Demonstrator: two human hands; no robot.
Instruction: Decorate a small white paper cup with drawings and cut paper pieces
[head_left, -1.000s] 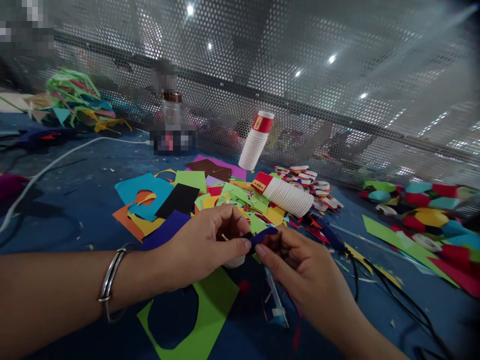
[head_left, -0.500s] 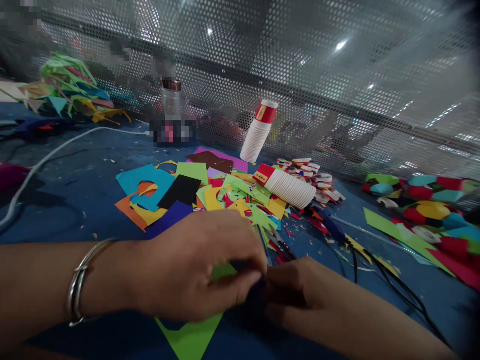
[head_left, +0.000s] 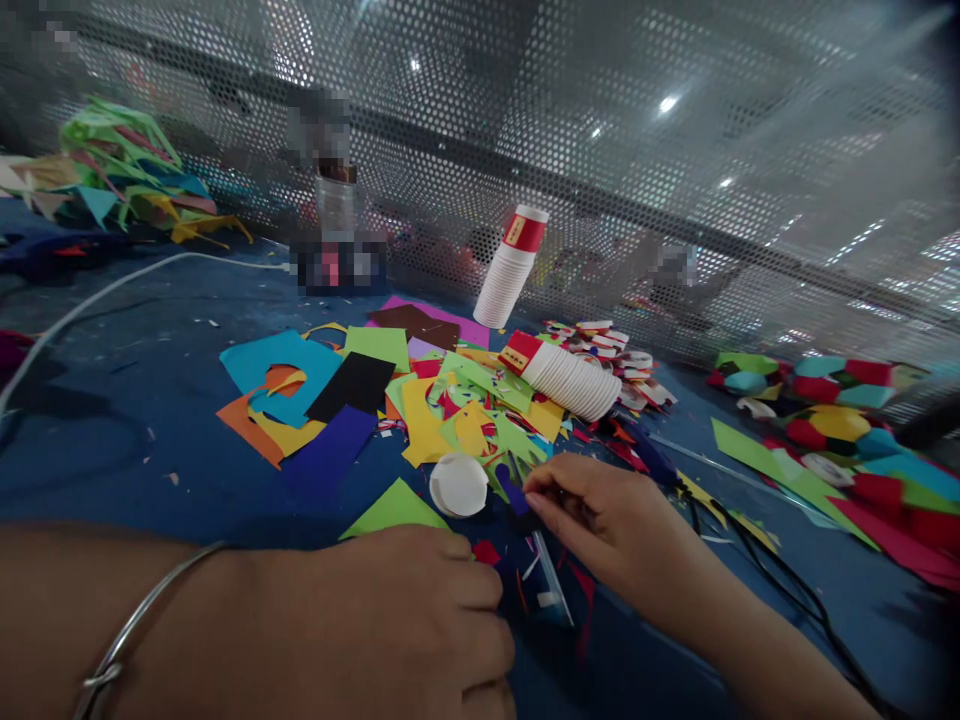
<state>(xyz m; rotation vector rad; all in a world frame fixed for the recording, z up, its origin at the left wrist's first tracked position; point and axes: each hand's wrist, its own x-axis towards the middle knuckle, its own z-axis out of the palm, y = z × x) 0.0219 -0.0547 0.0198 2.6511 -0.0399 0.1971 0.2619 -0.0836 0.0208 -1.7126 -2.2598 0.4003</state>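
My right hand (head_left: 600, 505) is closed in a pinch on a small dark blue paper strip (head_left: 513, 490), held just above the table. My left hand (head_left: 382, 625) is at the bottom of the view, its back to me and its fingers curled; what they hold, if anything, is hidden. A round white paper piece (head_left: 459, 486), like the bottom of a paper cup, lies between the hands. Behind my left hand a green paper sheet (head_left: 397, 508) shows one corner. A clear, narrow strip (head_left: 551, 580) lies beneath my right hand.
Coloured paper scraps (head_left: 427, 410) cover the middle of the blue table (head_left: 180, 400). One cup stack (head_left: 510, 268) stands leaning; another cup stack (head_left: 562, 375) lies on its side. A blue glue gun (head_left: 649, 450) with a black cord is at right, near coloured paper shapes (head_left: 832, 420). Perforated metal panels rise behind.
My hands have parted: the left moved down toward me, the right slightly up with the blue strip. The round white piece, hidden before, is now in sight.
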